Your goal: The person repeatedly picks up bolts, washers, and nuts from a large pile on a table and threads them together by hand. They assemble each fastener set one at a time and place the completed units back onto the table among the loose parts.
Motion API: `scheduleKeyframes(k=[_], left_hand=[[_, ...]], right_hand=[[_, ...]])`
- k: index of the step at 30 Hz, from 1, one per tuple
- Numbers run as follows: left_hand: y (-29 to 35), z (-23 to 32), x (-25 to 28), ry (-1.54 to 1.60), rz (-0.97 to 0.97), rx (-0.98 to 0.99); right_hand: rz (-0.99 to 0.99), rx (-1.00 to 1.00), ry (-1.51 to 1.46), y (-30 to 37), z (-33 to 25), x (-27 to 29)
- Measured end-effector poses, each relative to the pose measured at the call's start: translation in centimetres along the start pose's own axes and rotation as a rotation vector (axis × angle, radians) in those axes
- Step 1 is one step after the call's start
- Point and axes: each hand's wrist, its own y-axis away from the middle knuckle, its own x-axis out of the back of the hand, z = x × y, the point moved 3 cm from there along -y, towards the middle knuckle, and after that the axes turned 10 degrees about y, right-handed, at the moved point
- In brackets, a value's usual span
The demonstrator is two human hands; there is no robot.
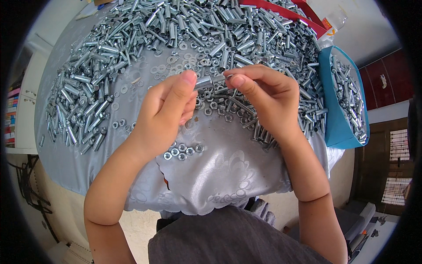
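Observation:
My left hand (163, 108) is closed around a shiny metal sleeve anchor bolt (204, 82), thumb on top, with the threaded end pointing right. At that end my right hand (273, 97) pinches a small washer (229, 77) between thumb and fingertips. The washer is at the tip of the thread; whether it is on it I cannot tell. Below my left hand lies a small group of hex nuts (182, 149) on the grey tablecloth (220, 171). Loose flat washers (178, 66) are scattered just beyond my hands, and more nuts lie beneath them.
A large heap of metal sleeves and bolts (176, 22) spreads over the far side and left of the table. At the right edge stands a blue bin (332, 97) full of bolts. A red tray (314, 20) sits at the back right, beside a clear plastic bottle (336, 20).

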Motion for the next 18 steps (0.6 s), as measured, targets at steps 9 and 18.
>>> scheduleKeyframes(k=[9,18], left_hand=[[-0.02,0.14,-0.12,0.013,-0.065,0.004],[0.11,0.08,-0.38,0.045,-0.14,0.051]], right_hand=[[-0.101,-0.101,-0.142,-0.04,-0.18,0.01],[-0.206,-0.215,-0.336,-0.26,0.3,0.24]])
